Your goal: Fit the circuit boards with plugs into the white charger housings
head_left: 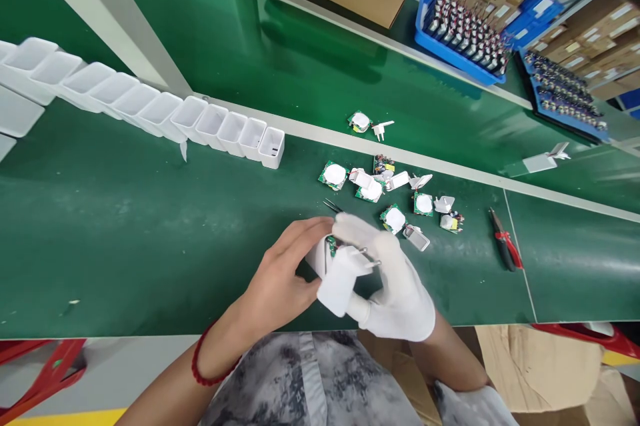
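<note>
- Hands meet over the near edge of the green desk (125,226), just in front of the person's body.
- Left hand (280,279) is bare, with a red band at the wrist; its fingers (305,236) close on the left side of a white shell (336,279).
- Right hand (395,286) wears a white glove; its fingers (357,229) curl over the top of the shell and the thumb presses from below.
- Shell is held clear of the desk between both hands; a small green board (331,245) shows at its open end, with metal prongs (370,258) sticking out to the right.
- Tweezers (331,206) lie just beyond the hands.
- Loose boards with white pads (395,196) are scattered farther out.
- Red-handled cutters (504,239) lie well to the right.
- Row of empty white shells (150,109) runs along the left.
- Blue trays (463,33) of parts stand on the far shelf.
</note>
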Demonstrator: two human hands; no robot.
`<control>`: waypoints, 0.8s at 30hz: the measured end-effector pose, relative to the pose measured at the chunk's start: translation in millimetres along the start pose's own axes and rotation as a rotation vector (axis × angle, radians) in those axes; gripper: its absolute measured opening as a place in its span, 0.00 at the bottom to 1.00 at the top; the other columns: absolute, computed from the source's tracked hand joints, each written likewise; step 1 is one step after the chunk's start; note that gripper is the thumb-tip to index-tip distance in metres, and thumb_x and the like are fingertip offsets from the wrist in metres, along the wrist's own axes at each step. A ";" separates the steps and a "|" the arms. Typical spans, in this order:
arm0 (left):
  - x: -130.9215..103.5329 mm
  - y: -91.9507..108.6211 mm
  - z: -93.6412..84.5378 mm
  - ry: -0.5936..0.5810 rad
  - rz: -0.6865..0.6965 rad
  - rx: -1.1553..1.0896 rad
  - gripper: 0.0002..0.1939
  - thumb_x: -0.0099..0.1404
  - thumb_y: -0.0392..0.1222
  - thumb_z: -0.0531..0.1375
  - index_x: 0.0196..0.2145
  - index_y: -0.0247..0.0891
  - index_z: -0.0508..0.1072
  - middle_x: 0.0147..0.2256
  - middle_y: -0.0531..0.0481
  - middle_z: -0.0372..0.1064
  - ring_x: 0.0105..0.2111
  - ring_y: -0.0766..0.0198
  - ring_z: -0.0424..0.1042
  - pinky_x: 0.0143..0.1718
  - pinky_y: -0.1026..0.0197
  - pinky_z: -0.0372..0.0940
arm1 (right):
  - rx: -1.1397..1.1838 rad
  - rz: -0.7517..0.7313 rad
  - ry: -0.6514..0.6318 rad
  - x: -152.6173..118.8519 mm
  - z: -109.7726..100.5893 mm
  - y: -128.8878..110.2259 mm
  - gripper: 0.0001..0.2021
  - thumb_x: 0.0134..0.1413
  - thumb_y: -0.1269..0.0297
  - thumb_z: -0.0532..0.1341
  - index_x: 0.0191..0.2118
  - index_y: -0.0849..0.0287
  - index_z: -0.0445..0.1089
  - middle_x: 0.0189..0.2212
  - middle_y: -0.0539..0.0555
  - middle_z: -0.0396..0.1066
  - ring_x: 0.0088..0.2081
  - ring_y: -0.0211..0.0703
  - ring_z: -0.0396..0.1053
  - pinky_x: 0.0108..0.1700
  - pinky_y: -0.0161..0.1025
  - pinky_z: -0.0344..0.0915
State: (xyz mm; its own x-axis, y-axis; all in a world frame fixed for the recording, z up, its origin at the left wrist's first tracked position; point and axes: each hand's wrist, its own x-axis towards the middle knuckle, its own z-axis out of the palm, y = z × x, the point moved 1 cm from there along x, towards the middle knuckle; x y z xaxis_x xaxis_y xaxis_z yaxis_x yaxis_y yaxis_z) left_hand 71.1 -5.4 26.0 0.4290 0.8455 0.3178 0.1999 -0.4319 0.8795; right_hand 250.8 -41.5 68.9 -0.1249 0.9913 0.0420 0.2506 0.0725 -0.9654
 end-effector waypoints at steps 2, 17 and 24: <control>-0.9 -0.7 1.7 0.035 -0.047 -0.022 0.25 0.60 0.35 0.65 0.54 0.45 0.66 0.52 0.42 0.70 0.51 0.53 0.72 0.46 0.55 0.73 | -0.061 -0.097 -0.013 -4.2 1.8 2.2 0.46 0.46 0.69 0.71 0.67 0.39 0.49 0.65 0.52 0.57 0.65 0.56 0.56 0.67 0.62 0.51; -8.7 -1.3 14.6 0.125 0.047 -0.069 0.25 0.62 0.33 0.63 0.55 0.44 0.65 0.52 0.40 0.69 0.53 0.54 0.71 0.52 0.54 0.71 | 0.466 0.299 -0.011 -5.2 45.3 32.2 0.41 0.53 0.48 0.66 0.69 0.50 0.50 0.56 0.56 0.69 0.54 0.49 0.70 0.58 0.49 0.66; -14.1 -7.9 16.3 0.190 -0.028 -0.048 0.26 0.59 0.32 0.65 0.54 0.42 0.66 0.52 0.40 0.70 0.53 0.54 0.72 0.52 0.54 0.71 | 0.527 0.363 0.038 -0.9 47.3 36.6 0.41 0.47 0.48 0.70 0.65 0.52 0.59 0.61 0.56 0.64 0.61 0.53 0.63 0.63 0.50 0.59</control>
State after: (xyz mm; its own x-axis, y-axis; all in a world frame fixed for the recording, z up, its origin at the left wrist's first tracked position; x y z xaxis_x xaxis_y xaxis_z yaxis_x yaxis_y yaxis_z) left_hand 77.9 -19.0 8.8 0.2487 0.9030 0.3504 0.1654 -0.3960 0.9032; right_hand 214.7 -45.0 21.4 -0.0845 0.9463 -0.3120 -0.2365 -0.3233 -0.9163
